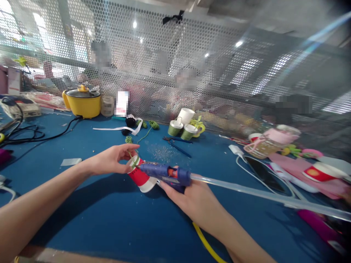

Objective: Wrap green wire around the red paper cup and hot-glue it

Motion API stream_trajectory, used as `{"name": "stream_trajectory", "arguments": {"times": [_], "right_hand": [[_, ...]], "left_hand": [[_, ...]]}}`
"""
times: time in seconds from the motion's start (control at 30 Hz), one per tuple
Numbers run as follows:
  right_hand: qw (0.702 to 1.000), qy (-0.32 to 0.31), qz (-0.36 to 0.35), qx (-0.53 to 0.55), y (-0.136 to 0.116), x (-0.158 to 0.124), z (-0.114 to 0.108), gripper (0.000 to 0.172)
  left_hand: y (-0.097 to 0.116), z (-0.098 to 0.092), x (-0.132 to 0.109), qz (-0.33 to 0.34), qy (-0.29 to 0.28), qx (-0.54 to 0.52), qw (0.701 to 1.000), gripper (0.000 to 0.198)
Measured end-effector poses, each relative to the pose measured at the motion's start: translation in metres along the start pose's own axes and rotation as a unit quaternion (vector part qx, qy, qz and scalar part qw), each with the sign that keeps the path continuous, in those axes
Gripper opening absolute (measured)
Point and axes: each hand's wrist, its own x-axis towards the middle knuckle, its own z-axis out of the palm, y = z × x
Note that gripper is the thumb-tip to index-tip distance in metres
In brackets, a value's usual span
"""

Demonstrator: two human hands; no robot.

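My left hand (113, 159) is closed at the near end of a small red-and-white paper cup (139, 176), which is tilted above the blue table. Green yarn (134, 162) lies along the cup's rim and runs up past my fingers. My fingertips behind the cup are partly hidden. In my right hand (196, 197) is a blue hot glue gun (166, 172), its nozzle pointing left at the yarn on the cup. A long clear glue stick (246, 189) sticks out of the gun's back toward the right edge.
Cutting pliers (178, 146) lie beyond the cup, near green-wrapped paper cups (175, 128). A yellow electric pot (83, 103) stands back left. Right are a phone (264, 173), white cables and a pink cup (274, 141). A perforated metal screen (148, 54) bounds the table.
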Motion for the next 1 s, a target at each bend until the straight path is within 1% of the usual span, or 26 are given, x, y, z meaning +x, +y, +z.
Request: {"name": "stream_trajectory", "arguments": {"times": [0.2, 0.33, 0.4, 0.5, 0.6, 0.83, 1.0], "right_hand": [[0.999, -0.028, 0.023, -0.028, 0.010, 0.003, 0.000, 0.024], [0.998, -0.029, 0.006, -0.051, 0.012, 0.004, -0.002, 0.024], [0.998, -0.020, 0.003, -0.061, 0.010, 0.004, -0.003, 0.023], [0.999, -0.015, 0.008, -0.045, 0.004, 0.003, -0.003, 0.021], [1.000, -0.016, -0.004, -0.026, 0.001, 0.002, -0.003, 0.020], [1.000, -0.002, -0.009, -0.022, 0.003, -0.001, 0.002, 0.018], [1.000, 0.001, -0.010, -0.010, -0.001, -0.002, 0.001, 0.017]], "left_hand": [[0.002, 0.000, 0.000, 0.007, -0.008, -0.009, 1.000, 0.068], [0.002, 0.000, 0.000, 0.010, -0.015, -0.007, 1.000, 0.069], [0.002, -0.001, -0.001, 0.012, -0.017, -0.007, 1.000, 0.069], [0.002, -0.001, -0.001, 0.009, -0.016, -0.004, 1.000, 0.070], [0.002, -0.001, -0.001, 0.005, -0.014, -0.002, 1.000, 0.070], [0.002, -0.002, 0.000, 0.012, -0.018, -0.010, 1.000, 0.069], [0.001, -0.002, 0.000, 0.010, -0.018, -0.013, 1.000, 0.069]]}}
